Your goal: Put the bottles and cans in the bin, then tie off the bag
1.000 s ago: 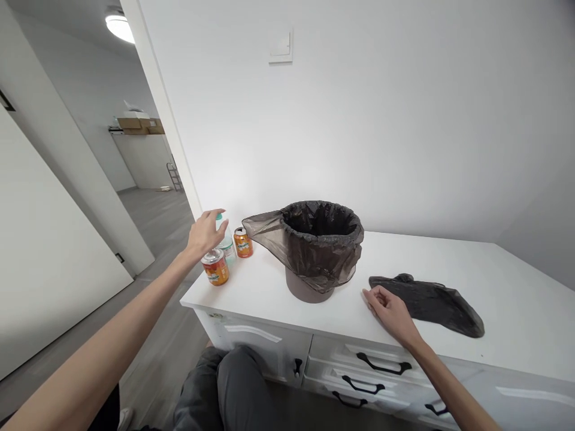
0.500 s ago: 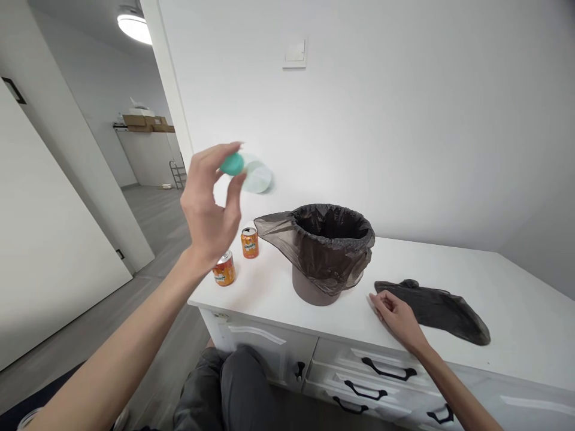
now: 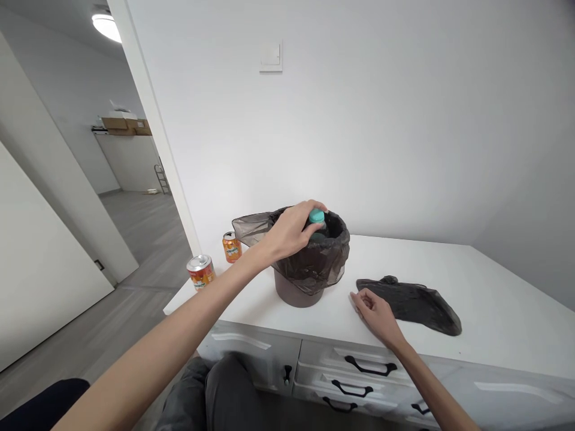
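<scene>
My left hand (image 3: 294,228) pinches a clear plastic bottle by its teal cap (image 3: 317,215) over the mouth of a brown trash bin (image 3: 297,292). Most of the bottle is hidden inside the bin. A dark translucent trash bag (image 3: 309,266) lines the bin, its edge folded over the rim and one corner sticking out to the left. My right hand (image 3: 375,314) rests on the white cabinet top, fingers curled in, with nothing visible in them. Beside it lies a flattened black plastic bag (image 3: 420,305).
Two orange drink cans, a nearer can (image 3: 200,272) and a farther can (image 3: 232,247), stand left of the bin near the cabinet's edge. Behind is a wall with a light switch (image 3: 271,57). Black drawer handles (image 3: 371,366) stick out below. A doorway opens at the left.
My left hand has moved right and down, bringing the bottle from the air above the cans into the bin's mouth. The right hand stays on the cabinet top. The view has shifted slightly right.
</scene>
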Demonstrator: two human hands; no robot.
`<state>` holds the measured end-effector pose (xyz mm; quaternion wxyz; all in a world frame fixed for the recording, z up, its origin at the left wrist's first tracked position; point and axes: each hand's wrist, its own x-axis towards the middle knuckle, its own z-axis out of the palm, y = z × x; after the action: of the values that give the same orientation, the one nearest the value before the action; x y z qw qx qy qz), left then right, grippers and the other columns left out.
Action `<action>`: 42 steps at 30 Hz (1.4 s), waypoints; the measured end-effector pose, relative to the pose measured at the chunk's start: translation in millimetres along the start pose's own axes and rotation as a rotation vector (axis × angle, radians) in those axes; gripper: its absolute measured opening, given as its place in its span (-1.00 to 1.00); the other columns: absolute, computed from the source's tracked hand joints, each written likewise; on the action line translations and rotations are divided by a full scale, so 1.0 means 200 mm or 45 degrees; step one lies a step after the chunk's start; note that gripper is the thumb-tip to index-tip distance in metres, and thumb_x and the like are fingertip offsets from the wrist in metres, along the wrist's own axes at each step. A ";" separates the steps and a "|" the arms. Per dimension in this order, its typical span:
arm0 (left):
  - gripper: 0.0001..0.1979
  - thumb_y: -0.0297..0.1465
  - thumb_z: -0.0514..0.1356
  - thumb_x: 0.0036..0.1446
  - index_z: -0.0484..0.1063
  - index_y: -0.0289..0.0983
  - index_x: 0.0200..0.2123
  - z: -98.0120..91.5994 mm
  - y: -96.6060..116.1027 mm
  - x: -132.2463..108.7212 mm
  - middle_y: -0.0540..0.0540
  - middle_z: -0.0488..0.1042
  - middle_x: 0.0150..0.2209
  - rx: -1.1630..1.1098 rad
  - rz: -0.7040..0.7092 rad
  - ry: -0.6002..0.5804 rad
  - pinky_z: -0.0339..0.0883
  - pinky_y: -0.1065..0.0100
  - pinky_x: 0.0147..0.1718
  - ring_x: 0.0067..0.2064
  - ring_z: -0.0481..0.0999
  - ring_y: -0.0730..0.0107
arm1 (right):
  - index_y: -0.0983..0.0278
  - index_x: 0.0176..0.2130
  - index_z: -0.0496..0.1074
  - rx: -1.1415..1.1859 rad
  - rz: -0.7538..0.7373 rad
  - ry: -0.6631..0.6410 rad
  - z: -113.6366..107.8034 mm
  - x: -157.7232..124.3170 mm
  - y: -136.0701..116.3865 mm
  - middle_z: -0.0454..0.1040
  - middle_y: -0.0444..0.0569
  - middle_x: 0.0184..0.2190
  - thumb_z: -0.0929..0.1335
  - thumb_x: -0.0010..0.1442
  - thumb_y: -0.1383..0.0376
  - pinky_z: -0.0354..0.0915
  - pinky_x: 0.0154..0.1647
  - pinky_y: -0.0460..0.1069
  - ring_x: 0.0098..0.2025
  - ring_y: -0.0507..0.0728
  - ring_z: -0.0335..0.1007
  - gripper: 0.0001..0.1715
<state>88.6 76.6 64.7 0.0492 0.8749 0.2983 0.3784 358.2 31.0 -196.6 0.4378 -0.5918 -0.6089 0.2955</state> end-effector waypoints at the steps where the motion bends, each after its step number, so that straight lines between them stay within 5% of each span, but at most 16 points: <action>1: -0.75 -0.38 0.18 0.38 0.45 -0.20 0.09 0.01 -0.01 0.01 -0.15 0.62 0.09 0.025 -0.014 -0.062 0.46 0.08 0.16 0.10 0.60 0.16 | 0.19 -0.43 0.32 0.011 0.006 -0.004 0.00 0.00 -0.01 0.29 -0.17 -0.54 0.32 0.33 -0.23 0.13 -0.38 -0.03 -0.44 0.09 0.17 -0.39; 6: -0.71 -0.24 0.10 0.47 0.51 -0.14 0.11 -0.01 -0.01 -0.03 -0.10 0.61 0.15 0.065 -0.019 -0.166 0.40 0.14 0.22 0.18 0.58 0.20 | 0.19 -0.43 0.30 0.047 0.028 -0.012 -0.01 -0.01 -0.03 0.27 -0.17 -0.54 0.33 0.32 -0.25 0.11 -0.38 -0.03 -0.44 0.09 0.15 -0.38; 10: -0.64 -0.17 -0.02 0.53 0.43 -0.12 0.18 -0.11 -0.11 -0.14 -0.15 0.53 0.21 0.226 -0.163 0.311 0.38 0.13 0.22 0.27 0.48 0.20 | 0.19 -0.42 0.32 0.075 0.021 -0.003 0.00 -0.01 -0.02 0.28 -0.17 -0.54 0.33 0.30 -0.27 0.12 -0.38 -0.03 -0.44 0.08 0.15 -0.37; 13: -0.61 -0.21 -0.17 0.56 0.31 -0.14 0.23 -0.20 -0.27 -0.27 -0.19 0.46 0.24 0.406 -0.389 0.740 0.35 0.11 0.24 0.27 0.42 0.21 | 0.19 -0.42 0.33 0.057 0.016 0.010 0.00 -0.01 -0.02 0.28 -0.17 -0.56 0.33 0.30 -0.27 0.11 -0.39 -0.02 -0.45 0.09 0.15 -0.36; 15: -0.62 -0.27 -0.21 0.55 0.27 -0.16 0.22 -0.23 -0.41 -0.36 -0.21 0.43 0.22 0.519 -0.541 0.868 0.35 0.09 0.24 0.25 0.42 0.20 | 0.19 -0.43 0.33 0.050 0.010 0.012 0.00 -0.01 -0.03 0.28 -0.17 -0.56 0.33 0.29 -0.27 0.11 -0.40 -0.02 -0.46 0.09 0.15 -0.37; 16: -0.64 -0.30 -0.20 0.53 0.27 -0.17 0.20 -0.24 -0.47 -0.41 -0.23 0.41 0.21 0.585 -0.620 0.813 0.34 0.07 0.24 0.25 0.41 0.16 | 0.19 -0.43 0.33 0.048 0.005 0.012 0.00 -0.01 -0.03 0.28 -0.17 -0.56 0.33 0.29 -0.27 0.11 -0.39 -0.02 -0.46 0.09 0.14 -0.37; 21: -0.55 -0.38 0.11 0.30 0.28 -0.30 0.23 -0.15 -0.72 -0.57 -0.43 0.30 0.32 0.803 -0.921 0.081 0.22 -0.14 0.30 0.38 0.26 -0.24 | 0.19 -0.44 0.34 0.005 0.006 0.013 0.00 0.01 0.01 0.28 -0.16 -0.56 0.34 0.31 -0.25 0.12 -0.39 -0.02 -0.45 0.09 0.15 -0.38; 27: -0.62 -0.37 0.14 0.28 0.35 -0.28 0.15 -0.06 -0.86 -0.59 -0.43 0.35 0.25 0.762 -1.045 -0.111 0.34 -0.13 0.17 0.22 0.46 -0.26 | 0.19 -0.41 0.34 -0.006 0.017 0.022 0.01 0.00 0.01 0.26 -0.18 -0.55 0.33 0.33 -0.24 0.10 -0.39 -0.02 -0.45 0.08 0.12 -0.39; 33: -0.55 -0.34 0.08 0.36 0.23 -0.21 0.28 -0.11 -0.82 -0.65 -0.39 0.29 0.24 0.734 -1.026 -0.065 0.48 -0.06 -0.02 0.18 0.46 -0.22 | 0.19 -0.44 0.33 -0.032 0.019 0.020 0.00 -0.02 -0.04 0.26 -0.18 -0.57 0.34 0.31 -0.25 0.12 -0.39 -0.02 -0.46 0.08 0.14 -0.37; 37: -0.44 -0.30 0.08 0.42 0.03 -0.21 0.40 -0.26 -0.67 -0.65 -0.38 0.10 0.35 0.709 -0.741 0.404 0.38 -0.05 0.22 0.36 0.29 -0.09 | 0.18 -0.44 0.33 -0.024 0.010 0.025 0.00 -0.03 -0.03 0.30 -0.17 -0.57 0.33 0.30 -0.27 0.14 -0.39 -0.01 -0.47 0.09 0.17 -0.37; 39: -0.45 -0.25 0.11 0.44 0.04 -0.17 0.39 -0.34 -0.53 -0.61 -0.33 0.09 0.36 0.672 -0.491 0.699 0.27 -0.04 0.34 0.39 0.23 -0.01 | 0.18 -0.43 0.34 -0.023 0.005 0.028 0.00 -0.03 -0.02 0.31 -0.16 -0.57 0.33 0.29 -0.27 0.14 -0.39 -0.01 -0.48 0.09 0.17 -0.37; 42: -0.51 -0.16 0.13 0.46 0.09 -0.06 0.34 -0.41 -0.27 -0.53 -0.21 0.16 0.32 0.612 -0.259 0.918 0.23 -0.04 0.38 0.39 0.23 0.06 | 0.19 -0.43 0.35 -0.013 0.001 0.021 -0.01 -0.02 0.01 0.33 -0.16 -0.56 0.34 0.29 -0.26 0.15 -0.38 -0.01 -0.46 0.09 0.19 -0.38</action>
<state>-51.6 49.6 39.1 -0.2258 0.6397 0.4605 0.5725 359.7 26.8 -198.8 0.4396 -0.5968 -0.6065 0.2876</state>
